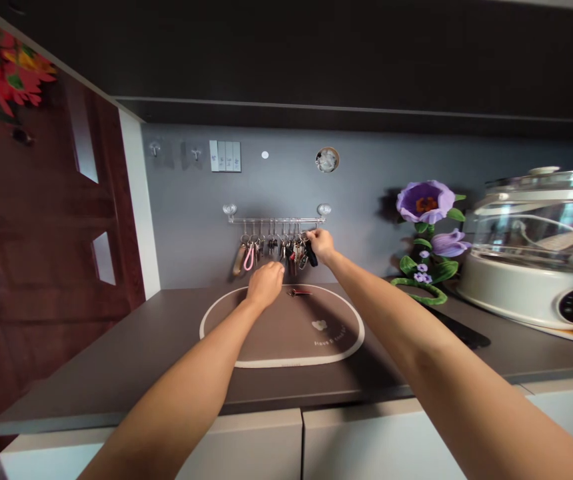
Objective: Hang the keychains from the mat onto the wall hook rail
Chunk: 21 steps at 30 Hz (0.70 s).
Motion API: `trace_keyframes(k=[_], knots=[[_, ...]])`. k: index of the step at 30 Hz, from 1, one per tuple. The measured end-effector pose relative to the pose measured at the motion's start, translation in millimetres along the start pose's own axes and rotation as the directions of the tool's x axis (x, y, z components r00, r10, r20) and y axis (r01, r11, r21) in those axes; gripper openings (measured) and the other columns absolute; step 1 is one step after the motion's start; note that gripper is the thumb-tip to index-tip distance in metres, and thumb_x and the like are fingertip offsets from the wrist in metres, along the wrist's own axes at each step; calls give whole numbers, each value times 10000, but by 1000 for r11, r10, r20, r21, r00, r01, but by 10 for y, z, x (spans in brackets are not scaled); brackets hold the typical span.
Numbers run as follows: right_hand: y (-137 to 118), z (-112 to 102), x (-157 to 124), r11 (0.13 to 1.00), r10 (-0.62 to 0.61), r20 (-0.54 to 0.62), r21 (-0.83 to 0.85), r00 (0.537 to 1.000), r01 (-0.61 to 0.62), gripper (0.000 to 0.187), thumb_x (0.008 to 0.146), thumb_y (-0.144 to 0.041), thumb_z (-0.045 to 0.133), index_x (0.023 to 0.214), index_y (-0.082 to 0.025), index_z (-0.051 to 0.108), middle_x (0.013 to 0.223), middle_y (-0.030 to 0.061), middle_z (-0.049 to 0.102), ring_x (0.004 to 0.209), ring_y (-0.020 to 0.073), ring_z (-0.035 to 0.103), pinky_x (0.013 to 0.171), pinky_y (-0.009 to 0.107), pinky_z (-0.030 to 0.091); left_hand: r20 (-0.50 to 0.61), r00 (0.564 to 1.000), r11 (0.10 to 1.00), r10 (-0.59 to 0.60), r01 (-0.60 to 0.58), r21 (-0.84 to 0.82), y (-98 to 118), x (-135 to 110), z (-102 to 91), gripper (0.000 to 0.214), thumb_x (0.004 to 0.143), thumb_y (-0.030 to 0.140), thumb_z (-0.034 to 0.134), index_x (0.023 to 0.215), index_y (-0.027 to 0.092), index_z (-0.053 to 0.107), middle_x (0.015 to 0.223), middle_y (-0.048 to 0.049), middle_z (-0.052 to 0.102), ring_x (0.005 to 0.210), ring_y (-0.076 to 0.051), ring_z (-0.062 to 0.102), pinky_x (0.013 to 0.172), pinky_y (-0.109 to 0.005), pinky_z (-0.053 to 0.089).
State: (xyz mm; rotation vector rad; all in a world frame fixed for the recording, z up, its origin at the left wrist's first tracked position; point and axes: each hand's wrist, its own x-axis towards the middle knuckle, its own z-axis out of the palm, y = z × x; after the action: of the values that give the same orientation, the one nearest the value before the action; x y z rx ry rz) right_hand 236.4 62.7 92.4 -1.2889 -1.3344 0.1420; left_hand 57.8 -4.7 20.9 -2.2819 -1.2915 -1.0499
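A metal hook rail (279, 220) on the grey wall carries a row of keys on rings. My right hand (321, 245) is at the rail's right end, thumb and finger pinched on a key ring; a black key fob (311, 255) hangs just below them. Lower and to the left, my left hand (265, 283) is closed in front of the hanging keys, over the back of the mat. What it holds, if anything, is hidden. A pink strap (249, 257) and a tan key holder (239, 260) hang at the left. On the mat lies a small red key item (300, 292).
The brown mat (266, 340) with a white border lies on the dark counter (166, 347). Purple knitted-looking flowers (425, 201) and a white steamer-like appliance (526, 280) stand at right, by a flat black object (461, 330). A dark cabinet (316, 53) overhangs the counter.
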Motion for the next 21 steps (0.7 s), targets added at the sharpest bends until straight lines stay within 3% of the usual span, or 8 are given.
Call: trace_keyframes(k=[12, 17, 21], knots=[[-16, -73, -81, 999, 31, 57, 28, 998, -33, 135, 704, -175, 452, 664, -149, 578, 643, 13, 588, 595, 109, 496, 645, 247, 400, 46, 999, 1000, -12, 11, 13, 5, -15, -21, 294, 890, 262, 268, 870, 187, 552, 902, -53, 596, 834, -158, 549, 712, -253, 365], [-127, -120, -281, 992, -89, -41, 82, 995, 92, 132, 718, -189, 472, 767, -149, 588, 811, 44, 627, 735, 134, 536, 751, 275, 409, 53, 998, 1000, -13, 12, 20, 12, -23, -23, 294, 886, 256, 273, 878, 186, 559, 895, -59, 592, 809, -164, 553, 689, -260, 370], [-57, -40, -564, 981, -95, 65, 178, 993, 82, 162, 745, -224, 453, 801, -144, 583, 777, 39, 623, 684, 123, 537, 695, 260, 428, 88, 996, 1000, -15, 15, 2, 7, -28, -7, 282, 883, 264, 293, 897, 188, 565, 910, -60, 597, 807, -166, 557, 694, -263, 380]])
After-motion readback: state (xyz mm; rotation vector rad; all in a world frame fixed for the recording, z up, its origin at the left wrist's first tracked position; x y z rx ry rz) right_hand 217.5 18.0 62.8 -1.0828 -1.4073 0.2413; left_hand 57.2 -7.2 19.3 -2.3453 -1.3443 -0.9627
